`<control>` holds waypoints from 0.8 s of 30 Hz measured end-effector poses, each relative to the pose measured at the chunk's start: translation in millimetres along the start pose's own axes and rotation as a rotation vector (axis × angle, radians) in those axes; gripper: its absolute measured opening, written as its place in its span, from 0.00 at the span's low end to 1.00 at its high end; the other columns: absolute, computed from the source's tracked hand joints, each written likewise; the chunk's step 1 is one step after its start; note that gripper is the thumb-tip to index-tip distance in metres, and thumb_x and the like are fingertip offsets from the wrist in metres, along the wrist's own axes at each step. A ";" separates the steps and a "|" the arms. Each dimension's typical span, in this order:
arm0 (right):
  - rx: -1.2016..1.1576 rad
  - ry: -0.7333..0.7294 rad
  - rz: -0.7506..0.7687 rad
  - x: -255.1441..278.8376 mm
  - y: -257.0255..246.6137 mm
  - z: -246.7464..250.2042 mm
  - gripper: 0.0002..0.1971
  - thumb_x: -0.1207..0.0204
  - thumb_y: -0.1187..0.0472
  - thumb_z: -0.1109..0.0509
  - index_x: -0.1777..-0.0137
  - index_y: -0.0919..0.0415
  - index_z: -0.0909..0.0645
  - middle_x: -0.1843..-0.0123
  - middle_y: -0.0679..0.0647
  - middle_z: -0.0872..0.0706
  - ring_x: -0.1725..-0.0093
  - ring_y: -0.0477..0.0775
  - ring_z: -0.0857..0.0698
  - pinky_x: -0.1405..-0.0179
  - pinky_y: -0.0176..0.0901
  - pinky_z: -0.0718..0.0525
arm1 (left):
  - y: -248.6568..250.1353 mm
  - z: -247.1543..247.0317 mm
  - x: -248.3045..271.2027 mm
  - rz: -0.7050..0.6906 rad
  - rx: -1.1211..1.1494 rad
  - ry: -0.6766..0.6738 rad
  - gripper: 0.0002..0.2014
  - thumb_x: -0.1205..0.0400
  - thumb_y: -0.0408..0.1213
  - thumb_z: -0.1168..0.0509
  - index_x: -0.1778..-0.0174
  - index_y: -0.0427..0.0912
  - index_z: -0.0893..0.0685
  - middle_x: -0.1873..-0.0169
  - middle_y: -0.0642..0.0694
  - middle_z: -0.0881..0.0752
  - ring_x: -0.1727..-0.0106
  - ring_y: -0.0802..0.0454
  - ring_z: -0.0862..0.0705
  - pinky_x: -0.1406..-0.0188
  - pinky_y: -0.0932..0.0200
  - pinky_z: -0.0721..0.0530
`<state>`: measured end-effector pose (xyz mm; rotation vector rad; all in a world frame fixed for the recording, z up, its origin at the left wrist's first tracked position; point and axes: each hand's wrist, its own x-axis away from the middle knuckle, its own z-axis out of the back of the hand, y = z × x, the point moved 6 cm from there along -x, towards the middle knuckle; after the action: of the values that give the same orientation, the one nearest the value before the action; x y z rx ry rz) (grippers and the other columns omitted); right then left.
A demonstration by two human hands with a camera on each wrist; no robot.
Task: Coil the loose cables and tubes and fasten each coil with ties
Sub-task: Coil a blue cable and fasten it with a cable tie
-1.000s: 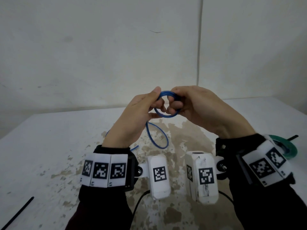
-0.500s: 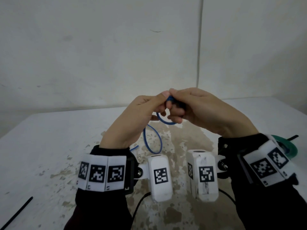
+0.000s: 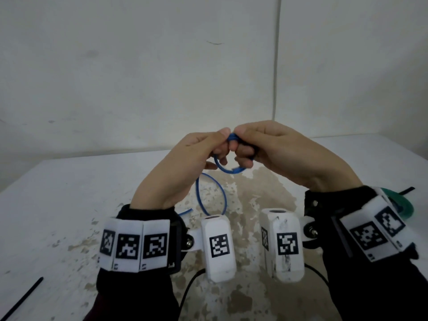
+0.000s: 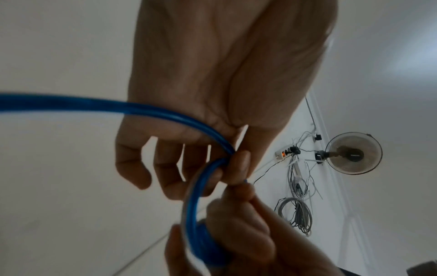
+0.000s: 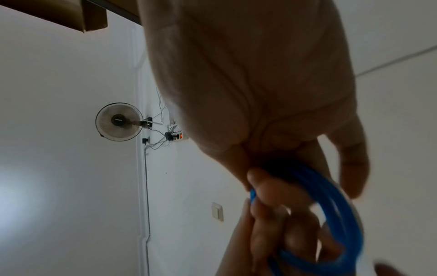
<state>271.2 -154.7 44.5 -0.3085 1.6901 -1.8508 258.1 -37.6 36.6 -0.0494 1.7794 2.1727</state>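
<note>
While my left hand (image 3: 185,163) pinches the top of a small blue tube coil (image 3: 228,169) above the stained white table (image 3: 58,193), a loose loop hangs beneath. My right hand (image 3: 278,151) grips that coil's other side, fingers curled around it.
</note>
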 end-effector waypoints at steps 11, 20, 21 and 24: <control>-0.057 0.076 -0.066 -1.8 0.8 4.9 0.19 0.15 0.66 0.50 0.64 0.67 0.23 0.76 0.51 0.32 0.74 0.51 0.27 0.65 0.37 0.24 | -0.7 1.3 -2.9 -0.043 0.098 0.038 0.24 0.13 0.43 0.42 0.74 0.34 0.26 0.67 0.35 0.25 0.60 0.46 0.23 0.48 0.47 0.23; -0.269 0.149 -0.046 -3.4 -0.5 4.7 0.18 0.14 0.64 0.50 0.63 0.66 0.24 0.76 0.52 0.28 0.72 0.51 0.22 0.65 0.37 0.18 | -7.7 5.7 -7.2 -0.041 0.296 0.018 0.23 0.12 0.43 0.49 0.76 0.47 0.32 0.73 0.51 0.30 0.58 0.47 0.28 0.45 0.50 0.26; -0.215 0.121 -0.072 -2.3 0.9 4.6 0.19 0.13 0.62 0.50 0.63 0.65 0.23 0.76 0.52 0.27 0.71 0.53 0.21 0.64 0.38 0.18 | -6.8 7.3 -5.4 -0.043 0.223 0.016 0.22 0.13 0.43 0.46 0.76 0.47 0.31 0.73 0.50 0.29 0.60 0.50 0.27 0.47 0.52 0.26; -0.057 0.058 -0.067 -1.9 3.5 2.8 0.21 0.13 0.58 0.49 0.63 0.64 0.22 0.75 0.50 0.28 0.71 0.51 0.22 0.62 0.38 0.21 | -2.3 6.7 -2.0 -0.046 0.072 0.010 0.19 0.17 0.45 0.42 0.74 0.44 0.27 0.68 0.42 0.27 0.63 0.51 0.25 0.51 0.55 0.26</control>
<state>275.2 -155.9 42.1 -0.3416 1.7942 -1.8796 261.9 -31.3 36.4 -0.0833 1.8420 2.0779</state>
